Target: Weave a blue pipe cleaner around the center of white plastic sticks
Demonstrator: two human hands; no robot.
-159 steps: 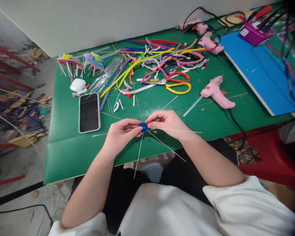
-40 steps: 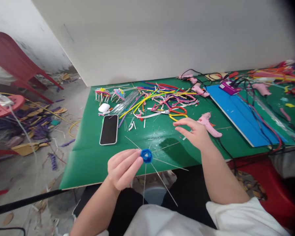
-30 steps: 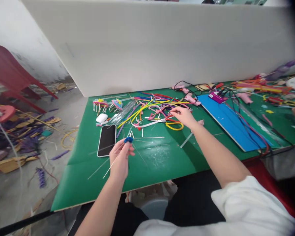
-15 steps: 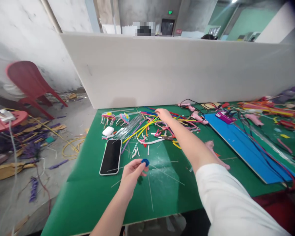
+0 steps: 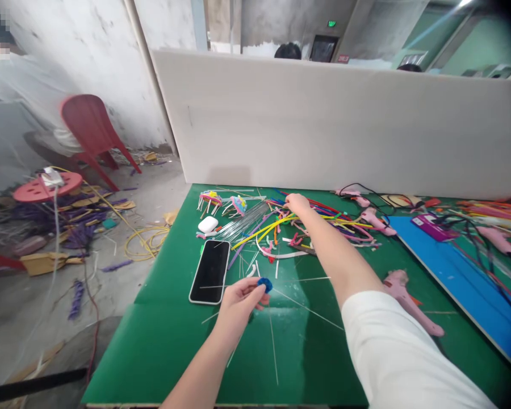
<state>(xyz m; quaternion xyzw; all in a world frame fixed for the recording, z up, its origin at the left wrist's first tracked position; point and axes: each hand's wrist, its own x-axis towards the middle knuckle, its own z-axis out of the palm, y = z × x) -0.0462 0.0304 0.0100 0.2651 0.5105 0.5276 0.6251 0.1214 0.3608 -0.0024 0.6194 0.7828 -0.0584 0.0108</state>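
Note:
My left hand [image 5: 243, 301], over the near middle of the table, pinches a small round blue disc [image 5: 264, 284] between thumb and fingers. Thin, stiff, clear rods [image 5: 309, 307] spread outward from around the disc like spokes. Stretched away to the back, my right hand [image 5: 297, 203] rests at the pile of colourful pipe cleaners [image 5: 266, 228], its fingers bent downward among the blue and red strands. What its fingertips grip is hidden. A bundle of clear thin sticks [image 5: 242, 222] lies left of the pile.
A phone [image 5: 210, 272], a white earbud case [image 5: 208, 224] and two small colourful umbrella-like pieces [image 5: 210, 199] sit at left. Pink glue guns [image 5: 413, 304], a blue board [image 5: 443, 272] and a purple box with cables [image 5: 434, 227] are at right. A pale partition [image 5: 323, 125] stands behind.
The camera view has turned to the left, so the table appears shifted right. My left hand still holds the blue disc; my right hand stays at the pipe-cleaner pile.

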